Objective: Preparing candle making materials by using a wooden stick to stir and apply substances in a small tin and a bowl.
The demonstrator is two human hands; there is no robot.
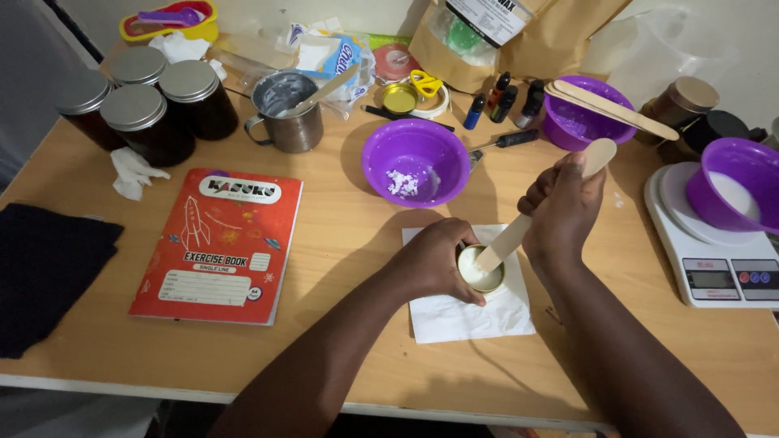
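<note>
My left hand [434,261] grips a small round gold tin [480,272] filled with pale cream. The tin stands on a white paper napkin [466,312] on the wooden table [349,243]. My right hand [561,209] holds a flat wooden stick [600,154], whose lower end dips into the cream in the tin. Just behind the tin sits a purple bowl [415,162] with a little white powder in it.
A red exercise book [219,243] lies at left, a black cloth [45,272] beyond it. Dark lidded jars [150,105] and a metal mug [286,109] stand at the back. A white kitchen scale [714,259] carries a purple bowl [738,182] at right.
</note>
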